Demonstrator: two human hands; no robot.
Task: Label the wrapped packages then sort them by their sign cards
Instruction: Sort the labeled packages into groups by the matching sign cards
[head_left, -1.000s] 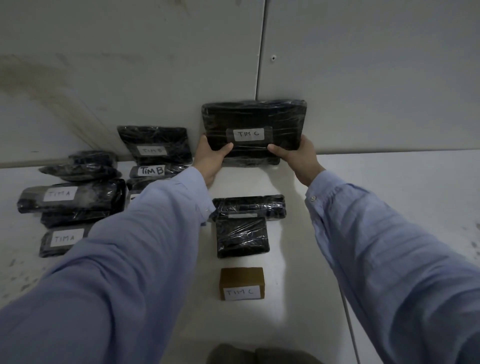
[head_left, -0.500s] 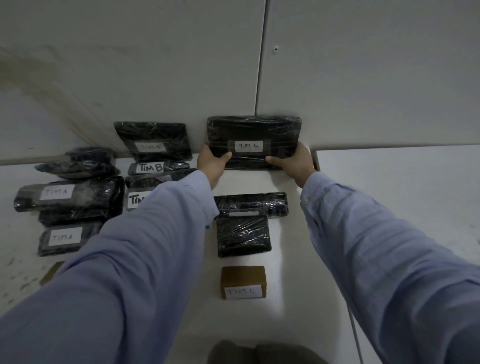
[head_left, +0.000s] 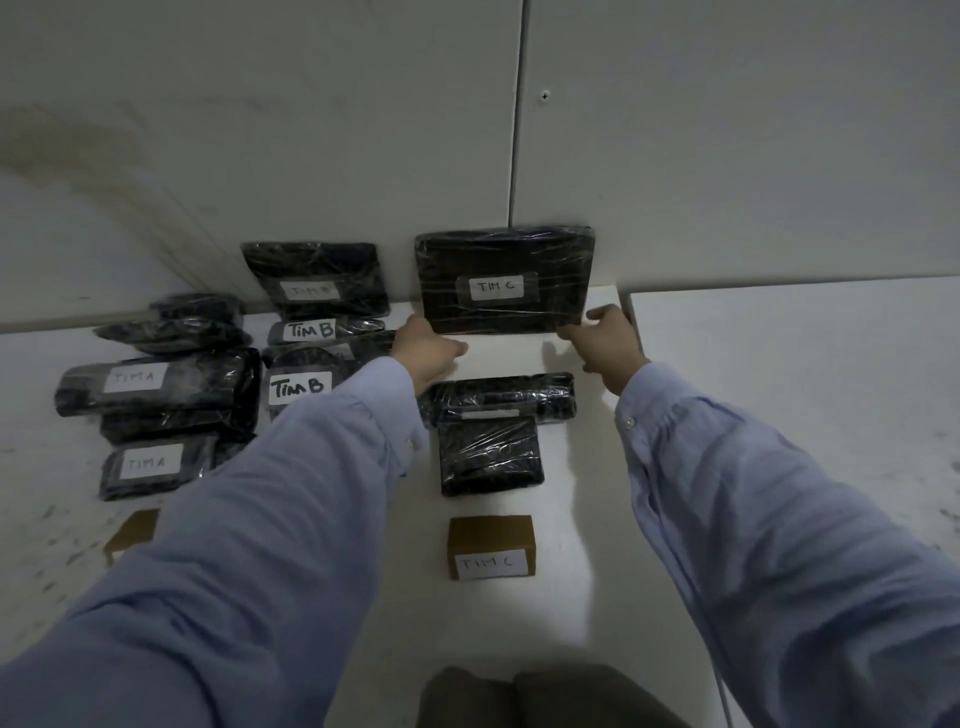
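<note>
A black wrapped package labelled "TIM C" (head_left: 504, 283) stands on its edge, leaning against the wall at the back of the white table (head_left: 779, 389). My left hand (head_left: 428, 348) touches its lower left corner with relaxed fingers, the thumb lying below the package. My right hand (head_left: 602, 338) sits at the lower right corner, fingers loose and off the wrap. In front lie two more black packages (head_left: 491, 452), then a brown sign card "TIM C" (head_left: 491, 548). Packages labelled "TIM B" (head_left: 311, 332) and "TIM A" (head_left: 156, 384) are stacked to the left.
A second brown sign card (head_left: 132, 532) peeks out by my left sleeve at the table's front left. A seam (head_left: 626, 312) splits the table to the right of the package. Dark trousers (head_left: 519, 696) show at the bottom edge.
The "TIM C" package came down from the air and now rests against the wall. Both hands have let go of their grip and slipped down to its lower corners.
</note>
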